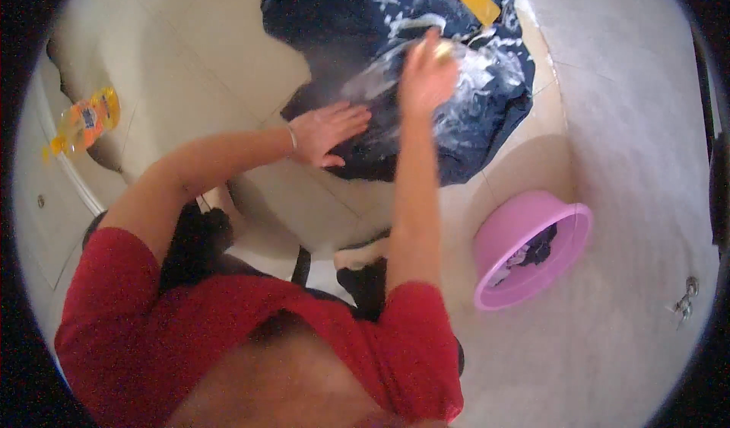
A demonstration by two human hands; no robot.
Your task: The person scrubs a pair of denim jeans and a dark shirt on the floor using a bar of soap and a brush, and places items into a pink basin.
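Observation:
Dark navy cloth (342,17), wet and streaked with white suds (483,70), lies spread on the tiled floor. My left hand (323,133) rests flat on its near left edge, fingers stretched out. Over the sudsy middle, my right hand (427,82) is closed round a small pale yellow object (444,50). Motion blur and the fingers hide most of that object, so its kind cannot be made out. A flat yellow block (476,2), resembling a bar of soap, lies on the cloth beyond my right hand.
A pink basin (490,249) with dark and light cloths inside stands tilted at the right. On the left is a clear bottle (85,122) with yellow ends and an orange label. A metal tap (686,299) sits on the wall at far right.

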